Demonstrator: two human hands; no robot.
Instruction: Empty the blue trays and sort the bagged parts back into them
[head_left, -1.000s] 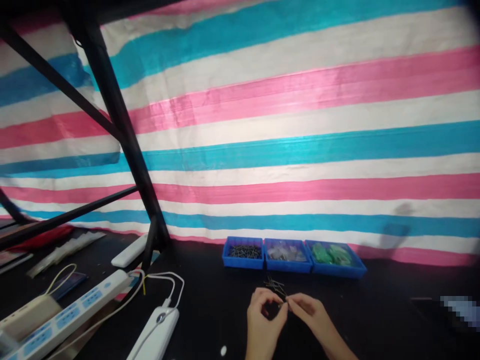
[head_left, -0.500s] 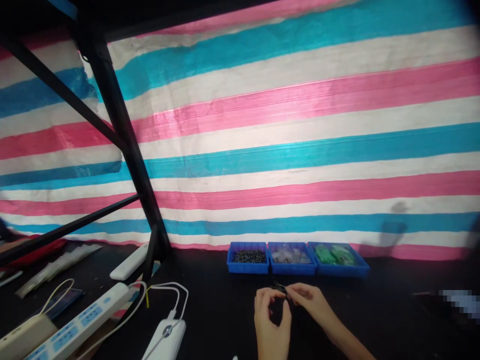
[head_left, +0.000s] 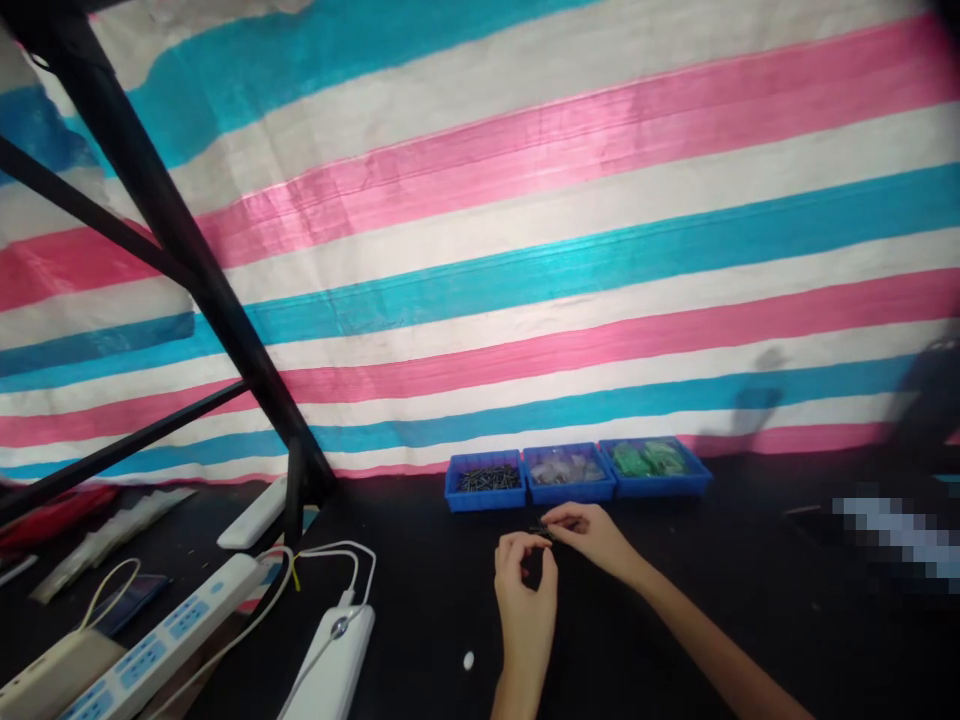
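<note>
My left hand (head_left: 523,580) is raised over the black table with fingers curled and the thumb bent toward the index fingertip. At its fingertips is a small bunch of thin dark screws (head_left: 538,529). My right hand (head_left: 589,533) reaches in from the right, its thumb and index finger pinched at the same bunch. How many screws each hand grips is too small to tell. Behind the hands stand a blue bin of dark screws (head_left: 489,479), a blue bin of clear-whitish small pieces (head_left: 568,468) and a blue bin of green packets (head_left: 649,459).
A small white oval piece (head_left: 469,660) lies left of my hands. Farther left are a white power bank (head_left: 330,660) with cables, a power strip (head_left: 161,640) and a black metal post (head_left: 195,270). A striped sheet (head_left: 525,250) hangs behind the table. A pixelated patch (head_left: 900,540) is at right.
The view has tilted and shifted, so the bins and hands appear higher and slightly left. Both hands stay close together at the screws. The white oval piece now shows fully.
</note>
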